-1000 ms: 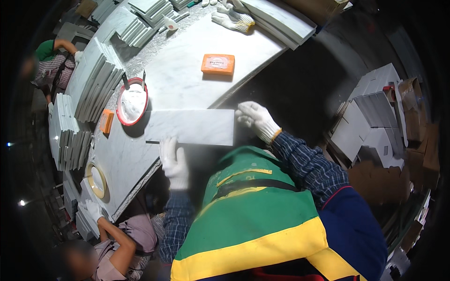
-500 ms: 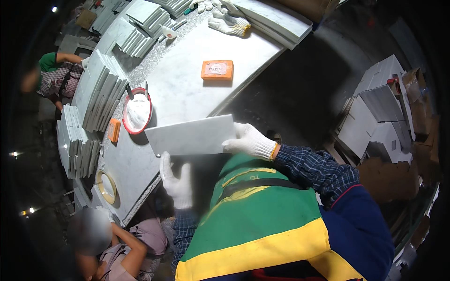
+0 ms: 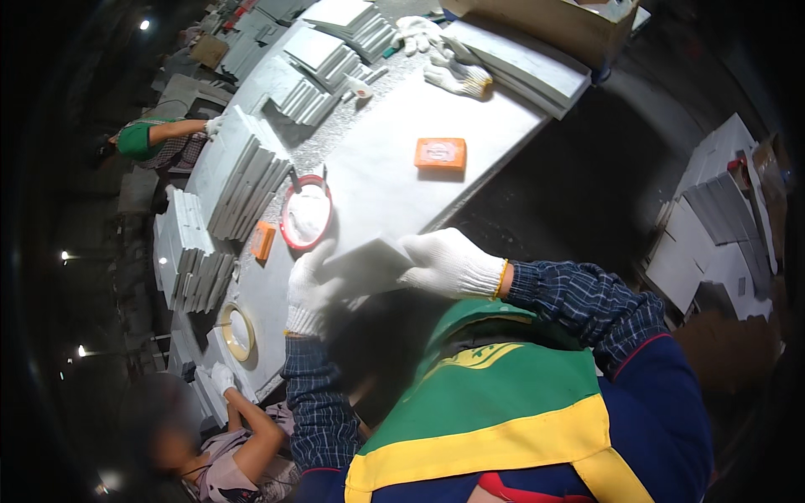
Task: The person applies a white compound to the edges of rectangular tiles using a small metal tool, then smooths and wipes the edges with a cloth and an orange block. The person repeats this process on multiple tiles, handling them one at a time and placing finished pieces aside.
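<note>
Between my gloved hands is a pale marble tile (image 3: pixel 375 261), tilted and foreshortened. My right hand (image 3: pixel 457 264), in a white knit glove, grips the tile's right end. My left hand (image 3: pixel 309 293) is closed around the left end, its fingers partly behind the tile. Just beyond the tile, a red-rimmed bowl (image 3: pixel 307 215) of white paste or powder stands on the table with two tool handles sticking up. An orange hand sanding block (image 3: pixel 440 154) lies farther along the table, and another orange block (image 3: pixel 262 241) sits left of the bowl.
Stacked tiles (image 3: pixel 247 180) line the table's (image 3: pixel 369 168) left side. Spare gloves (image 3: pixel 457 77) lie at the far end beside long slabs (image 3: pixel 524 67). A cream roll or ring (image 3: pixel 237 332) is at the near left. Two co-workers are on the left; more tiles (image 3: pixel 713 218) stand at right.
My left hand has come up from below the tile and taken its left end. The tile has turned and tilted. My view has shifted, and the nearer co-worker's gloved hand now shows.
</note>
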Available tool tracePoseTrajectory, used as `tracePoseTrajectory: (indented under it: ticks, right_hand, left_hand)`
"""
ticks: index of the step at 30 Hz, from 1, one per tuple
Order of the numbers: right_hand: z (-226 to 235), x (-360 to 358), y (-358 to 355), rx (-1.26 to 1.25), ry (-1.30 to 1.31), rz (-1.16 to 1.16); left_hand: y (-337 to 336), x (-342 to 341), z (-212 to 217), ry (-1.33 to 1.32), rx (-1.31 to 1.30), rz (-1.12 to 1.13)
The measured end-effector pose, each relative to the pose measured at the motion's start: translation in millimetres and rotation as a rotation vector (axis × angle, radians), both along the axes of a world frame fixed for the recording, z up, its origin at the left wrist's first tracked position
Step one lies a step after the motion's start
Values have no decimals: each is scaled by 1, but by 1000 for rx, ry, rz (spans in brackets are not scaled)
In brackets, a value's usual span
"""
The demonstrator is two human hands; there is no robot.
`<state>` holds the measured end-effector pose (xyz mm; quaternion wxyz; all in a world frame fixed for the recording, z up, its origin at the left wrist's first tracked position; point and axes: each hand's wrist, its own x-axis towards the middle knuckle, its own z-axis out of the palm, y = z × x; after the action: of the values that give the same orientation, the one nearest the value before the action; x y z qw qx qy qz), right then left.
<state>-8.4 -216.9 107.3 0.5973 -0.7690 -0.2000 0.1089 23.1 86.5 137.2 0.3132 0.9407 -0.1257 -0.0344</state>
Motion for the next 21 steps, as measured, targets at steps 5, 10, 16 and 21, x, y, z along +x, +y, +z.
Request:
tracePoseTrajectory:
  ticks: [5,10,16,21]
  right_hand:
    - [25,17,10,-18,-226,79]
    - [50,24,32,48,-484,156]
    - [57,27,76,-14,-590,322]
    - [39,30,109,-4,-558,458]
  left_hand:
    - [30,-16,5,340,-577,-29]
    - [60,-47,2,190,-476,46]
    - [54,-83,30,387,-749,79]
    - [56,-102,35,418,-609,76]
